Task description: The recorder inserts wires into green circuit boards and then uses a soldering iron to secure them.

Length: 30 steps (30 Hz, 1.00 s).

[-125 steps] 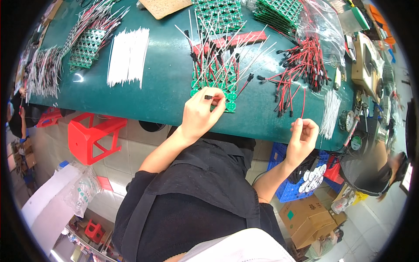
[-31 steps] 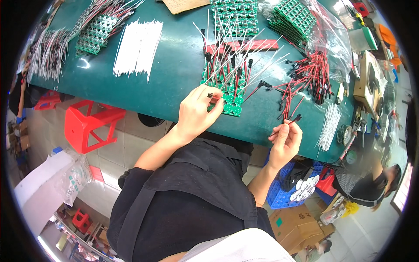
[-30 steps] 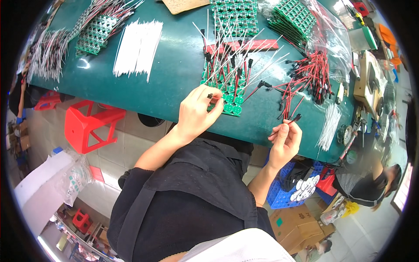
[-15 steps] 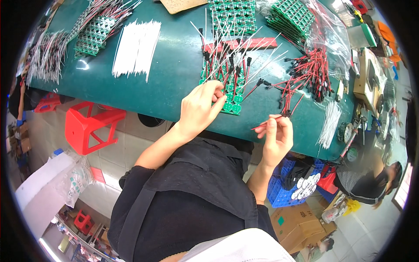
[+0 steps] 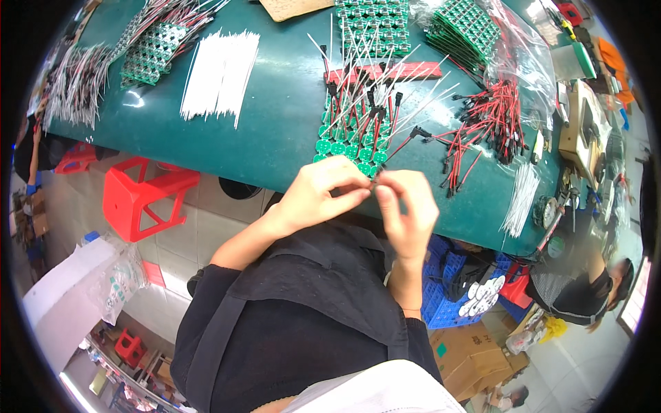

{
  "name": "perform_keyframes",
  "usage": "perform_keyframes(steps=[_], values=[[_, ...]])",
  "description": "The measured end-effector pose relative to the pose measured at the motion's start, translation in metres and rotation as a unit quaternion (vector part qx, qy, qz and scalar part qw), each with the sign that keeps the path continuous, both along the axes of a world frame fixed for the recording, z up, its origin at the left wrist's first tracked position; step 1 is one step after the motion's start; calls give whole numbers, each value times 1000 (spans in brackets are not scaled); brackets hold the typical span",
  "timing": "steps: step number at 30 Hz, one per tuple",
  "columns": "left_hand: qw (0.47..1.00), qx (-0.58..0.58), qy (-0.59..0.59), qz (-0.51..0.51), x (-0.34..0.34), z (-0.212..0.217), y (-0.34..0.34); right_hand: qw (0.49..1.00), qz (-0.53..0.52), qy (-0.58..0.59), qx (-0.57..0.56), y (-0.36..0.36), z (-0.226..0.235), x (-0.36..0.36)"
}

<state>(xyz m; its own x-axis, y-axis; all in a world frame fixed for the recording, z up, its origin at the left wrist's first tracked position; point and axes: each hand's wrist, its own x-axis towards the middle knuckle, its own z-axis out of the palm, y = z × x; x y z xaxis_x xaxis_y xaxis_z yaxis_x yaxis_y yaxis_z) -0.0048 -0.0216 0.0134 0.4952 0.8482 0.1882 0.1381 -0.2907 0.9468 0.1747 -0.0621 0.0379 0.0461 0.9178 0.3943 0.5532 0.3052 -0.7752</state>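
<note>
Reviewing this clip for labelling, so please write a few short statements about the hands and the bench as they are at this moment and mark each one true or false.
1. The left hand and the right hand meet at the near edge of the green table. True.
2. The panel of round green circuit boards by the hands has no wires in it. False: red, black and white wires stand out of it.
3. A bundle of white wires lies to the left of that panel. True.
4. The red plastic stool stands on the table. False: it stands on the floor, beside the table's near edge.
</note>
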Motion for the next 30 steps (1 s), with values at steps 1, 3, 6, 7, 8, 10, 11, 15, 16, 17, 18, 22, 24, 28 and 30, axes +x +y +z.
perform_keyframes(steps=[1,3,6,7,8,10,11,15,16,17,18,22,24,28,30], values=[[998,63,10,24,-4,-1,5,999,-18,-34,2,3,4,10],[995,-60,-11,83,-12,3,8,977,-189,-75,-56,-1,2,39],[983,-111,9,143,-21,1,15,923,-261,-254,-124,-11,-8,95],[981,-115,16,154,-23,0,17,907,-253,-293,-166,-17,-13,108],[981,-115,15,155,-23,-2,18,904,-214,-325,-177,-21,-16,118],[983,-99,42,149,-21,-8,19,918,-195,-305,-165,-22,-23,129],[983,-99,43,150,-21,-10,19,930,-175,-284,-152,-22,-24,133],[981,-58,61,175,-16,-15,17,927,-133,-329,-125,-18,-22,137],[980,-39,74,180,-15,-15,17,927,-134,-328,-125,-16,-22,139],[980,-39,74,179,-15,-15,17,923,-115,-353,-97,-15,-22,142],[980,-37,72,179,-15,-16,17,919,-96,-377,-69,-14,-22,144],[978,-26,79,190,-17,-20,14,903,-99,-412,-78,-16,-21,147],[978,0,77,194,-14,-18,13,898,-130,-410,-91,-19,-24,144],[972,68,67,217,-9,-21,11,905,-156,-388,-82,-27,-31,148],[968,87,71,223,-7,-24,10,882,-188,-426,-74,-29,-26,146]])
